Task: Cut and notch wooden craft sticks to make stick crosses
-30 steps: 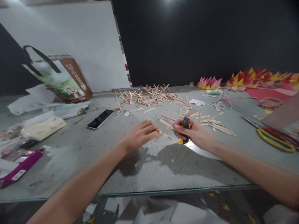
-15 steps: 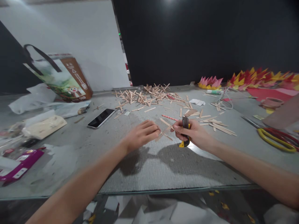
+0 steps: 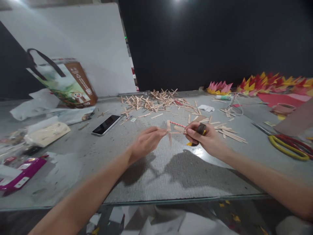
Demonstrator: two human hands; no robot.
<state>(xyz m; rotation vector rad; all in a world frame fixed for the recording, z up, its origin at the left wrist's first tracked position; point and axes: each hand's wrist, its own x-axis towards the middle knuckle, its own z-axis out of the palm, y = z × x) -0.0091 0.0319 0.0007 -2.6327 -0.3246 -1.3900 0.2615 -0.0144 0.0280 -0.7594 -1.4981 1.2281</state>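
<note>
Thin wooden sticks in a cross shape are held between my hands above the grey table. My left hand pinches one end of the crossing stick. The fingers of my right hand are closed round a black and yellow cutter, and their tips touch the other side of the sticks. Behind the hands lies a red and white striped stick. Farther back is a heap of crossed wooden sticks; loose flat sticks lie right of my right hand.
A phone, a printed bag and a purple packet are on the left. Scissors, a tape roll and pink, red and yellow paper shapes are on the right. The table's front edge runs below.
The crossed sticks have turned, so one now stands nearly upright in view and the other lies level. My right hand has shifted slightly right, and the cutter in it has tilted.
</note>
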